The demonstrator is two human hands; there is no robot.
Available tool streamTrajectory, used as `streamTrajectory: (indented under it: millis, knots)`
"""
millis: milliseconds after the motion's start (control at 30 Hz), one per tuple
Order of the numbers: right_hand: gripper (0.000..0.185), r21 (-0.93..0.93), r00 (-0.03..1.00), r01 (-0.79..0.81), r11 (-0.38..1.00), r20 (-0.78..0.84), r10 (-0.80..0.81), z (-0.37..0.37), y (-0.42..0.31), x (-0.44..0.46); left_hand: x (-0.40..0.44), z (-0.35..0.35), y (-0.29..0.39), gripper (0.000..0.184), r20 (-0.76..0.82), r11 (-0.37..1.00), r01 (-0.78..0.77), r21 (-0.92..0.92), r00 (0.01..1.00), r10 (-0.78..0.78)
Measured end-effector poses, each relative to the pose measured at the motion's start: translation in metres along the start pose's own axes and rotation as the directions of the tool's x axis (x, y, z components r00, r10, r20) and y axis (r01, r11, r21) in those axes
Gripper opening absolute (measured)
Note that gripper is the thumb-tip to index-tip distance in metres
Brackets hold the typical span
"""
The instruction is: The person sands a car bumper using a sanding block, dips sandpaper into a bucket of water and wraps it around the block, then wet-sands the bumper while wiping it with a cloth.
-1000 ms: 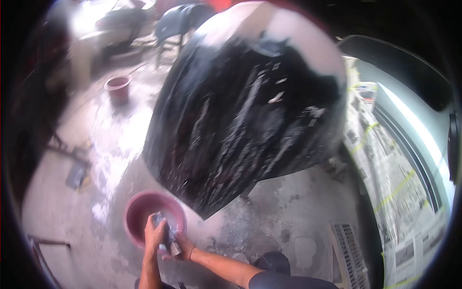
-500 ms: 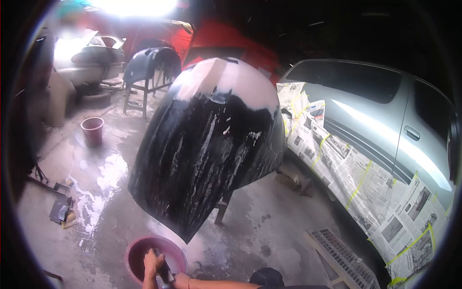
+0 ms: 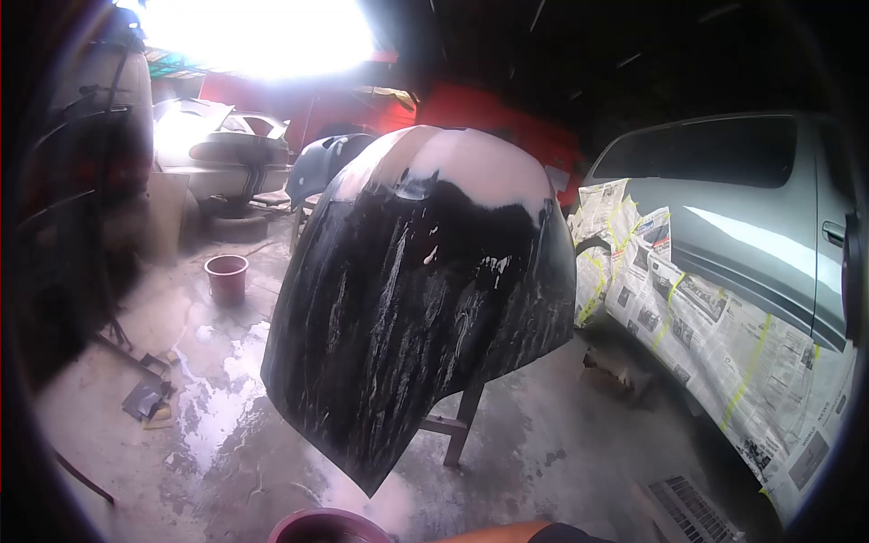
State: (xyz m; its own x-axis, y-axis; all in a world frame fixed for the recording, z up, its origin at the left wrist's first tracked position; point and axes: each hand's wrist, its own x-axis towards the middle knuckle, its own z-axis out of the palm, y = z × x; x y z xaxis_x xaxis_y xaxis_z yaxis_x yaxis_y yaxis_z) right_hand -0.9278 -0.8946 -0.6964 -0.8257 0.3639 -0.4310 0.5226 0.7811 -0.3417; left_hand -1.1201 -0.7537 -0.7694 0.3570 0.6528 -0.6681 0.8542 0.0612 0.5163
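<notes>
Both my hands are below the bottom edge of the head view. Part of a bare forearm [image 3: 493,532] crosses the bottom, beside a dark sleeve or cloth [image 3: 566,534]. Just left of the forearm, a maroon basin [image 3: 299,520] shows only its upper part, cut off by the frame. Above it stands a black car bumper [image 3: 380,299], pale pinkish along the top and streaked with whitish runs down its side. A stand leg [image 3: 463,425] shows under the bumper.
A silver vehicle [image 3: 742,208] masked with newspaper [image 3: 688,308] and yellow tape stands at right. A maroon bucket [image 3: 227,282] is on the wet floor at left. Behind are another bumper [image 3: 312,163] and a pale car [image 3: 222,158]. A slatted grille [image 3: 692,511] lies at lower right.
The view has tilted up and shifted left. My hands, which were over the basin with a dark object, have dropped out of the frame, and the basin sits lower.
</notes>
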Motion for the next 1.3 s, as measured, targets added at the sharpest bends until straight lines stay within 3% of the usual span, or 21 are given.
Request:
streamTrajectory:
  millis: [200, 467, 667, 800, 833, 867, 900, 933, 967, 1000, 1033, 1100, 1133, 1167, 1200, 1233, 1300]
  knots:
    - [0.021, 0.061, 0.998, -0.065, 0.996, 0.008, 0.065, 0.010, 0.068, -0.019, 0.000, 0.005, 0.052, 0.057, -0.126, 0.985, -0.148, -0.086, 0.983, 0.137]
    - [0.025, 0.149, 0.994, -0.008, 0.989, -0.105, 0.024, -0.028, 0.109, 0.062, -0.074, -0.053, 0.040, 0.055, -0.350, 0.969, -0.242, -0.055, 0.913, 0.208]
    - [0.028, 0.235, 0.995, -0.060, 0.970, -0.061, 0.076, -0.040, 0.126, 0.074, -0.108, -0.058, 0.057, 0.053, -0.445, 0.908, -0.407, -0.095, 0.834, 0.327]
    - [0.030, 0.370, 0.999, -0.019, 0.929, 0.031, 0.008, 0.027, 0.087, 0.137, -0.155, -0.023, 0.016, 0.052, -0.473, 0.893, -0.406, -0.193, 0.836, 0.278]
    - [0.044, 0.384, 0.992, -0.012, 0.923, -0.115, 0.060, -0.015, 0.062, 0.093, -0.117, -0.028, -0.008, 0.049, -0.484, 0.914, -0.282, 0.292, 0.780, 0.395]
    - [0.048, 0.299, 0.987, -0.014, 0.954, -0.146, 0.060, -0.033, 0.059, 0.082, -0.148, -0.035, 0.016, 0.049, -0.501, 0.935, -0.290, 0.203, 0.790, 0.354]
    - [0.049, 0.500, 0.965, 0.119, 0.858, -0.261, 0.019, -0.071, 0.032, 0.035, -0.152, -0.034, 0.016, 0.046, -0.512, 0.888, -0.459, 0.007, 0.762, 0.397]
    - [0.048, 0.484, 0.979, 0.030, 0.874, -0.190, 0.071, -0.071, 0.040, 0.038, -0.123, -0.030, -0.008, 0.039, -0.460, 0.705, -0.633, -0.319, 0.754, 0.469]
    - [0.053, 0.766, 0.991, -0.046, 0.641, -0.048, 0.128, -0.076, 0.034, 0.032, -0.107, -0.030, -0.025, 0.037, -0.374, 0.720, -0.668, 0.187, 0.629, 0.681]
    - [0.062, 0.821, 0.983, -0.148, 0.551, 0.063, 0.171, -0.088, 0.024, 0.027, -0.155, -0.031, 0.017, 0.035, -0.439, 0.834, -0.329, -0.443, 0.891, 0.119]
    - [0.076, 0.819, 0.971, -0.137, 0.557, -0.001, 0.240, -0.091, 0.015, 0.023, -0.162, -0.031, 0.021, 0.040, -0.378, 0.701, -0.354, -0.619, 0.917, 0.129]
    - [0.087, 0.787, 0.856, -0.240, 0.568, -0.104, 0.506, -0.079, 0.002, 0.026, -0.107, -0.016, -0.026, 0.044, -0.529, 0.748, -0.553, -0.366, 0.785, 0.322]
    - [0.087, 0.791, 0.863, -0.233, 0.566, -0.100, 0.495, -0.065, 0.003, 0.029, -0.119, -0.011, -0.020, 0.044, -0.528, 0.754, -0.542, -0.371, 0.791, 0.309]
    - [0.087, 0.774, 0.825, -0.175, 0.608, -0.222, 0.520, -0.047, 0.011, 0.035, -0.137, -0.016, -0.001, 0.049, -0.440, 0.574, -0.440, -0.690, 0.885, 0.149]
    - [0.087, 0.750, 0.771, -0.121, 0.650, -0.341, 0.538, -0.037, 0.016, 0.039, -0.150, -0.021, 0.013, 0.056, -0.290, 0.305, -0.285, -0.908, 0.956, 0.031]
    - [0.087, 0.755, 0.770, -0.119, 0.645, -0.339, 0.540, -0.041, 0.012, 0.032, -0.152, -0.021, 0.017, 0.056, -0.285, 0.310, -0.279, -0.909, 0.958, 0.029]
    - [0.086, 0.915, 0.889, 0.076, 0.396, -0.243, 0.389, -0.060, -0.001, 0.014, -0.161, -0.018, 0.023, 0.052, -0.221, 0.467, -0.253, -0.847, 0.967, 0.123]
